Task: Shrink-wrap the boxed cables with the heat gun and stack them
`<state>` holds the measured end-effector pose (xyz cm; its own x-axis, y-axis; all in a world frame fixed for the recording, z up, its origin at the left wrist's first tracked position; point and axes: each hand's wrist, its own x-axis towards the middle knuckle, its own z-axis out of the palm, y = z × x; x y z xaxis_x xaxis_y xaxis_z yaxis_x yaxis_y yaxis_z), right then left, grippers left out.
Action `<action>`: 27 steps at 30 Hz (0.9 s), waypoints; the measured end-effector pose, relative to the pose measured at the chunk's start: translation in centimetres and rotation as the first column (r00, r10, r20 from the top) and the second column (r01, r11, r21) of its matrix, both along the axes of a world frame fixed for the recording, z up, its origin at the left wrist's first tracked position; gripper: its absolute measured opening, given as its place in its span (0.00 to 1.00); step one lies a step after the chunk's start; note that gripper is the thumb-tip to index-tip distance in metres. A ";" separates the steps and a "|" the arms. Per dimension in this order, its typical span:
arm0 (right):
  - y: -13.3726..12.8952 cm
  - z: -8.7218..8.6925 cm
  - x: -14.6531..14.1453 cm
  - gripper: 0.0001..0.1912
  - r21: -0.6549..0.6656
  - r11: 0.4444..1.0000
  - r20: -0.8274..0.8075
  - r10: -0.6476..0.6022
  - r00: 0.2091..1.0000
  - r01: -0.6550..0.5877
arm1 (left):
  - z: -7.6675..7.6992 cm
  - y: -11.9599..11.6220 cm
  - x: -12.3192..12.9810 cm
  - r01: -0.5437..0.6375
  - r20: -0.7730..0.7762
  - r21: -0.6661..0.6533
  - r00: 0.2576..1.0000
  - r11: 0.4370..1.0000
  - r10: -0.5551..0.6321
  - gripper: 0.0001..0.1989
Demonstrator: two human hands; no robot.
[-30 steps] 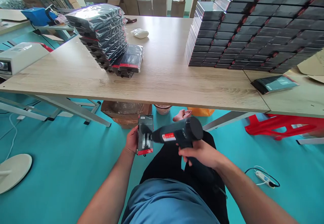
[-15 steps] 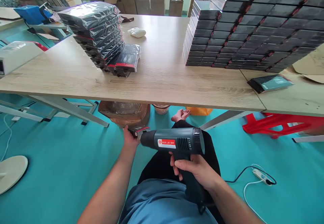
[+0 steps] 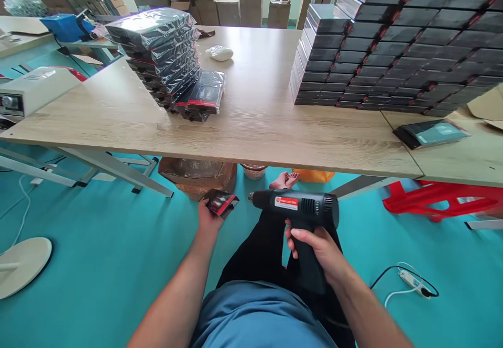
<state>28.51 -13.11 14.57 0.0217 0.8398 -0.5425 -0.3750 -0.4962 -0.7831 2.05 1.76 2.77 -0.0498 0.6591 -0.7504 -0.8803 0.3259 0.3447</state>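
My left hand (image 3: 209,217) grips a small black box with a red stripe (image 3: 221,203), held below the table's front edge. In my right hand (image 3: 314,243) is a dark heat gun (image 3: 294,204) with a red and white label, its nozzle pointing left toward the box, a short gap between them. On the table, a leaning stack of film-wrapped black boxes (image 3: 165,54) stands at the left, with a wrapped box (image 3: 207,92) at its foot. A large stack of black boxes (image 3: 393,49) fills the right side. One wrapped box (image 3: 432,133) lies alone before it.
The wooden table (image 3: 251,138) spans the view in front of me. Beneath it are a brown lined carton (image 3: 196,174), a small bin (image 3: 253,171) and a red plastic item (image 3: 444,201). A power strip (image 3: 414,283) with cables lies on the floor at the right.
The heat gun has moved right and up, away from the box. The box in my left hand has come out from behind the nozzle and shows more of its face. The view has shifted slightly.
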 end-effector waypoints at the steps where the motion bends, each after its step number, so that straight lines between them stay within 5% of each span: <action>1: -0.2 -0.1 0.7 0.19 -0.017 1.000 -0.031 0.004 1.000 -0.004 | 0.2 -0.1 -0.1 0.015 0.000 0.002 1.000 1.000 -0.015 0.20; 6: -1.6 0.3 2.8 0.19 -0.066 0.998 -0.179 -0.012 0.984 0.000 | 0.7 -0.2 0.1 0.029 0.015 0.041 0.999 0.999 -0.030 0.23; 14: -2.2 0.4 3.3 0.19 -0.058 0.998 -0.200 0.021 0.980 -0.034 | 0.5 -0.5 -0.2 0.085 -0.011 0.170 0.996 0.982 -0.084 0.22; 24: -2.4 1.3 3.1 0.22 -0.001 0.972 -0.041 0.237 0.971 -0.237 | 0.2 -0.4 -1.2 0.131 -0.051 0.263 0.991 0.956 -0.122 0.18; 27: -2.1 1.3 2.3 0.22 0.003 0.976 0.062 0.216 0.974 -0.217 | 0.0 -0.3 -1.2 0.137 -0.067 0.275 0.990 0.952 -0.123 0.15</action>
<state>30.82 -15.25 15.87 -0.1287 0.8334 -0.5375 -0.2110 -0.5526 -0.8063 0.81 1.43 2.75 0.0184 0.8447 -0.5349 -0.8166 0.3213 0.4794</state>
